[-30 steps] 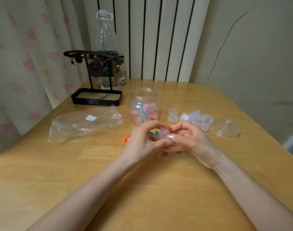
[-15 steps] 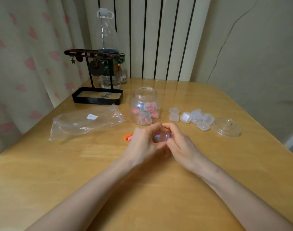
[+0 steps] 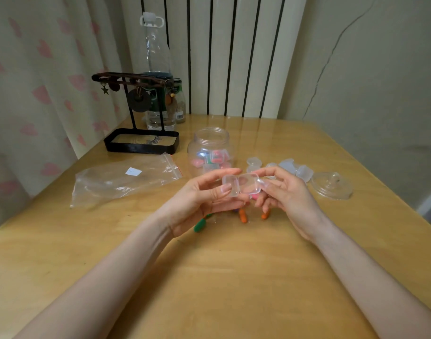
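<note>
In front of the clear plastic jar (image 3: 209, 145), head view: small clear hinged plastic box (image 3: 242, 186), lid open, pinched at both ends by left hand (image 3: 199, 204) and right hand (image 3: 289, 195) fingers. Risk: fingertip grip on slick plastic, so the box may drop among the orange foam plugs (image 3: 243, 215).

We hold a clear plastic box (image 3: 243, 184), small, hinged and fully open, its two square halves side by side. It is raised above the table (image 3: 209, 277); our left hand (image 3: 197, 204) pinches the left half and our right hand (image 3: 287, 194) the right.
</note>
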Action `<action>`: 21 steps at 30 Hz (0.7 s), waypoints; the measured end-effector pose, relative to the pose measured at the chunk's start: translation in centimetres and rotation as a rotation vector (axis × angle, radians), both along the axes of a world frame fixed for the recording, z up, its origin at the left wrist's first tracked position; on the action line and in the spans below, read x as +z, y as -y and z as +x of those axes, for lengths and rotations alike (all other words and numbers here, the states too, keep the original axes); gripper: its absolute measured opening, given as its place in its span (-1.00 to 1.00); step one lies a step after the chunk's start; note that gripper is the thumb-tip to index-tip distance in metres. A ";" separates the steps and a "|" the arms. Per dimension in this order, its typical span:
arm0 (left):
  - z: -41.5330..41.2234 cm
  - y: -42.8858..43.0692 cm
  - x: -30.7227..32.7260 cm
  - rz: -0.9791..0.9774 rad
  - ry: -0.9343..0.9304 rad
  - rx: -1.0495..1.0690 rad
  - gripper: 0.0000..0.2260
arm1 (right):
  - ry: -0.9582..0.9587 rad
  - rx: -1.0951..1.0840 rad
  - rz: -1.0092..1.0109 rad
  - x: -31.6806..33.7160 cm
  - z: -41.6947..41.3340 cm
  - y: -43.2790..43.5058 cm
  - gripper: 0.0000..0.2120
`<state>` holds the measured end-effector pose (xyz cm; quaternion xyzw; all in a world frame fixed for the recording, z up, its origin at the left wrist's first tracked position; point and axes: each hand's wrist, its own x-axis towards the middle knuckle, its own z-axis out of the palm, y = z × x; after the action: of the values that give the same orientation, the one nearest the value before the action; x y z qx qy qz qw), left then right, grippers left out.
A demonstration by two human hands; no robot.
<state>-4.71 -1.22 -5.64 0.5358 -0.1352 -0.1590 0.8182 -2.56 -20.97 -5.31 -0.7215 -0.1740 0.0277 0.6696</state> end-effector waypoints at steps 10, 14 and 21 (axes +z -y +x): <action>1.2 -1.8 -0.1 -0.059 -0.082 0.329 -0.58 | 0.191 -0.092 -0.889 -1.9 1.7 1.6 -0.74; 1.2 -1.7 -0.2 -0.058 -0.092 0.330 -0.61 | 0.150 -0.031 -0.663 -1.8 1.2 0.6 -0.59; 1.2 -1.6 -0.2 -0.032 -0.078 0.331 -0.63 | 0.167 0.002 -0.698 -2.2 0.9 0.0 -0.63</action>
<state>-3.51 0.35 -5.88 0.5311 -0.0159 -0.0406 0.8462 -1.67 -20.93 -7.47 -0.9063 -0.2088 0.0271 0.3665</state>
